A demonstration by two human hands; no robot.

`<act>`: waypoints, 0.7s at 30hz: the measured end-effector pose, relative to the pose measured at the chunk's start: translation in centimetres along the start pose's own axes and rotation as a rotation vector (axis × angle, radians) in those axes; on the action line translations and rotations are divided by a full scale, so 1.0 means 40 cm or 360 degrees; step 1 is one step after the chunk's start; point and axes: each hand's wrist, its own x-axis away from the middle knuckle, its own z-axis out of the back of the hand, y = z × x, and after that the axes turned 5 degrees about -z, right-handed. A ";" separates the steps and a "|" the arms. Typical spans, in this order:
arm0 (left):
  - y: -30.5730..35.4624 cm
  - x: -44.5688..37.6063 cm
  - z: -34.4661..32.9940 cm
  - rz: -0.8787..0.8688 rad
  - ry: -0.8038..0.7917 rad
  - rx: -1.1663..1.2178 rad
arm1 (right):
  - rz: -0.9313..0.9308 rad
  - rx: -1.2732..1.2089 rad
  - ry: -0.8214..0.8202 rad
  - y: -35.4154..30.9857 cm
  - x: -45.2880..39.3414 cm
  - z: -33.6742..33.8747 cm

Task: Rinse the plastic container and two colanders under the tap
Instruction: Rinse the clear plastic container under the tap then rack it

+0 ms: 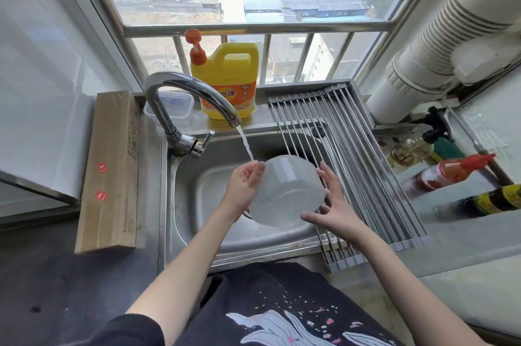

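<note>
Translucent white round plastic container (286,190): held above the basin of the stainless steel sink (197,199), tilted, its base turned toward the camera, mouth facing away. Position: frame centre, just past the end of the water stream (245,145).

Left hand (244,185): at 9 o'clock of the container, palm toward it, fingers curled round the rim and gripping it. The stream lands at the fingertips and rim edge. Forearm runs up from 7 o'clock, bare to a dark sleeve.

Right hand (331,206): at 3 to 4 o'clock of the container, fingers straight and spread, pressing against the side wall; thumb lies under the lower edge. Not curled round it. Forearm enters from 5 o'clock.

Curved chrome tap (186,108): at 11 o'clock of the container, running.

Grey roll-up drying rack of steel rods (346,171): across the sink's right part, at 3 o'clock.

Yellow detergent bottle with orange pump (225,80): on the window ledge, 12 o'clock. Clear lidded box (176,108) behind the tap.

Long brown cardboard box (110,171): on the table, 9 o'clock.

Red sauce bottle (448,173) and dark bottle (490,202): far right, blurred.
</note>
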 end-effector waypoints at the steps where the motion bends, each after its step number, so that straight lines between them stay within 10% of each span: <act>1: 0.002 -0.002 0.004 0.0053 0.0010 0.0052 | -0.0005 0.0011 0.0036 -0.001 -0.004 0.004; 10: 0.003 -0.043 -0.064 0.0660 0.0012 0.0481 | -0.0404 -0.0755 0.0742 -0.043 -0.088 0.027; 21: 0.042 -0.289 -0.194 0.0336 -0.0131 -0.0435 | -0.0202 -0.0089 0.0943 -0.153 -0.384 0.198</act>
